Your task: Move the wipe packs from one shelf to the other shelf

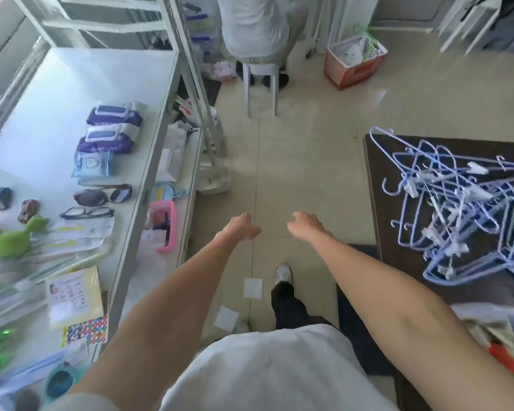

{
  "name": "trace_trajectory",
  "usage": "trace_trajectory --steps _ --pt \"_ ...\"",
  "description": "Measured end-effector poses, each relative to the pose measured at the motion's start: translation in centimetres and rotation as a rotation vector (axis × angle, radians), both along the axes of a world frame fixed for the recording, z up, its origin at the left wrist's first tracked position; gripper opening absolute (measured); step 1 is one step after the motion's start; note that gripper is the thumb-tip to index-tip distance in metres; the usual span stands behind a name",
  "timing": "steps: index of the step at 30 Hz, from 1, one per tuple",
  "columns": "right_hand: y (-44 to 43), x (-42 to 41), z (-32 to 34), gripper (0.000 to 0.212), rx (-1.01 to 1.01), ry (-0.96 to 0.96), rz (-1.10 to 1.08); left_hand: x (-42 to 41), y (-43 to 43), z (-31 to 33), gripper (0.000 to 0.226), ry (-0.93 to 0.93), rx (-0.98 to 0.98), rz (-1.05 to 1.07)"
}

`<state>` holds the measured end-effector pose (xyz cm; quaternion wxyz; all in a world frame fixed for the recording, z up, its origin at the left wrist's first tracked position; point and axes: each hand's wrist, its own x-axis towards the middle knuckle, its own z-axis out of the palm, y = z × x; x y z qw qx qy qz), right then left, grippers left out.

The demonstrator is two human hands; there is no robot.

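Over the tiled floor (309,149), between white shelving on the left and a dark tabletop (377,179) on the right, both bare arms reach forward. The left hand (239,228) and right hand (304,225) hang near each other but apart, fingers loosely curled and holding nothing. The wipe packs (106,139) lie well to the left of the hands and farther off, on the upper shelf (57,93), three in a row running near to far. The two purple packs (115,114) touch each other, and the one blue pack (92,163) lies just nearer, against the second purple one. Nearer still lie one pair of sunglasses (104,195) and one pair of spectacles (86,212). The lower shelf (192,161) carries one pink basket (163,226). A tangled pile of blue hangers (457,203), too many to count, covers the tabletop.
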<state>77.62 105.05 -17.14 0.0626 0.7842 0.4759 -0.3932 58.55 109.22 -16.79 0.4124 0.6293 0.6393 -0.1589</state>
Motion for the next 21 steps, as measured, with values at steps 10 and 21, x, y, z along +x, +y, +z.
trace_trajectory --steps 10,21 --pt "19.0 0.8 2.4 0.054 0.046 0.067 0.173 2.8 13.6 2.7 0.055 -0.084 0.066 0.26" --pt "37.3 -6.1 2.7 0.043 0.043 0.056 0.402 -4.3 27.0 1.7 0.035 -0.219 0.224 0.865"
